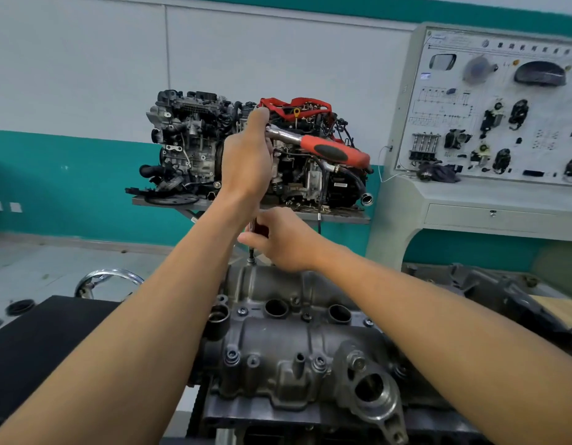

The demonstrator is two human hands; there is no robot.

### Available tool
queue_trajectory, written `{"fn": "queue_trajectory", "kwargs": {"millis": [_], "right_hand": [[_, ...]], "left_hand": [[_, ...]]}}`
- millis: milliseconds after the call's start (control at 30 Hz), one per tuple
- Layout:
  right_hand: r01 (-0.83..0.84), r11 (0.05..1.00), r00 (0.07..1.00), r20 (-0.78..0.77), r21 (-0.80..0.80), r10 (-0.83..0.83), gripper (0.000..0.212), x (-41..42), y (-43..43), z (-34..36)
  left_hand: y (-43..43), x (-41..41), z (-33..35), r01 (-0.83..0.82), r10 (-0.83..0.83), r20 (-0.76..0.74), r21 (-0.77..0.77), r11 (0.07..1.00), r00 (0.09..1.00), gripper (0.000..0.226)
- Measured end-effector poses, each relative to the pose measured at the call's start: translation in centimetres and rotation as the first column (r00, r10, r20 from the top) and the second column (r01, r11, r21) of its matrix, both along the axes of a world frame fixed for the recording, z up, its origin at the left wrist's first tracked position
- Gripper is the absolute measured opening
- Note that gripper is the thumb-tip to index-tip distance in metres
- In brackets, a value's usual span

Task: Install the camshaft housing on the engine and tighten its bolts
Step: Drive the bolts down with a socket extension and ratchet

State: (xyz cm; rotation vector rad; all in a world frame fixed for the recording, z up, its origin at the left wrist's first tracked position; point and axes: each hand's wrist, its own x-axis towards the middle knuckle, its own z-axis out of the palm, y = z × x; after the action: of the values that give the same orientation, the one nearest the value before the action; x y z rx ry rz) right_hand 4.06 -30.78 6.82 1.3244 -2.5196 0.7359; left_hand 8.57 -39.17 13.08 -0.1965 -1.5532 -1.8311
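The grey camshaft housing (297,345) lies on top of the engine in front of me, with several bolts (242,311) sitting in its flanges. A ratchet wrench (329,149) with a red and black handle stands on a long vertical extension bar (251,255) whose socket meets a bolt at the housing's far edge. My left hand (246,159) grips the ratchet's head at the top. Lower down, my right hand (278,242) pinches the extension bar just above the housing.
A display engine (194,146) sits on a grey stand behind the work. A training panel (499,107) with car parts stands at the right. Another dark engine part (490,290) lies on the right; a black bench surface (37,342) is on the left, with a chrome wheel (108,277) beyond it.
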Motion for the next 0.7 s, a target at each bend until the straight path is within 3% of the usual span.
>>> {"fn": "queue_trajectory", "kwargs": {"millis": [133,300,500,700], "right_hand": [[0.052,0.992,0.998,0.031,-0.111,-0.049,0.036,0.1,0.2,1.6],[-0.126,0.989,0.992,0.011,-0.081,0.127,0.027,3.9,1.8,2.6],[-0.206,0.977,0.967,0.14,-0.045,0.211,0.034,9.2,4.6,0.2],[-0.244,0.97,0.957,0.16,-0.01,0.243,0.034,12.3,5.0,-0.3]], "left_hand": [[0.6,0.7,2.0,0.016,-0.016,-0.013,-0.047,0.999,1.0,0.057],[1.6,3.3,2.8,0.157,-0.144,0.076,-0.198,0.968,0.987,0.059],[1.5,7.9,0.2,0.251,-0.247,0.116,-0.021,0.968,0.962,0.06],[2.2,11.7,-1.1,0.207,-0.202,0.068,-0.082,0.975,0.977,0.068]]}}
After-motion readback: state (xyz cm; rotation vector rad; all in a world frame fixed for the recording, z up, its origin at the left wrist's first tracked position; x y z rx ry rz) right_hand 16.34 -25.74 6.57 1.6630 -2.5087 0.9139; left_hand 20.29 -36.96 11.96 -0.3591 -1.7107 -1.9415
